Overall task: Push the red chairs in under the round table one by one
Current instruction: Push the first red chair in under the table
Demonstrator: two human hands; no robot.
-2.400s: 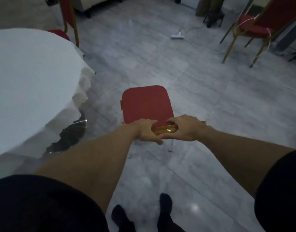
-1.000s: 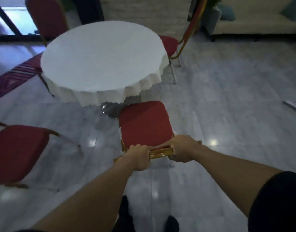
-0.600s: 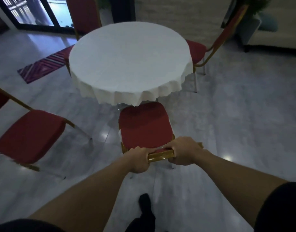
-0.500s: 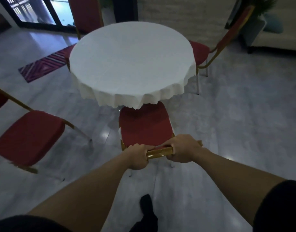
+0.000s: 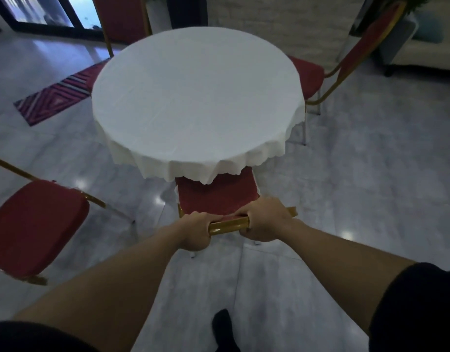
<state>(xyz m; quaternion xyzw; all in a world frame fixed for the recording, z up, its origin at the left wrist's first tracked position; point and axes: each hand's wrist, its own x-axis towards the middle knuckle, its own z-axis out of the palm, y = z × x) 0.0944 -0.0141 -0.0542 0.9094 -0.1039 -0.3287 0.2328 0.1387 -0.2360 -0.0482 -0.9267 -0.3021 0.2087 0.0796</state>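
Note:
A red chair with a gold frame stands in front of me, its seat partly under the draped edge of the round table with a white cloth. My left hand and my right hand both grip the gold top rail of its backrest. A second red chair stands away from the table at the left. A third red chair sits at the table's right with its seat partly under the cloth. A fourth red chair stands behind the table.
The floor is grey marble tile. A striped rug lies at the far left. A light sofa stands at the back right. My dark shoe shows on the floor below my arms.
The chair in my hands has slid forward, so more of its seat now lies under the tablecloth. I have stepped closer to the table.

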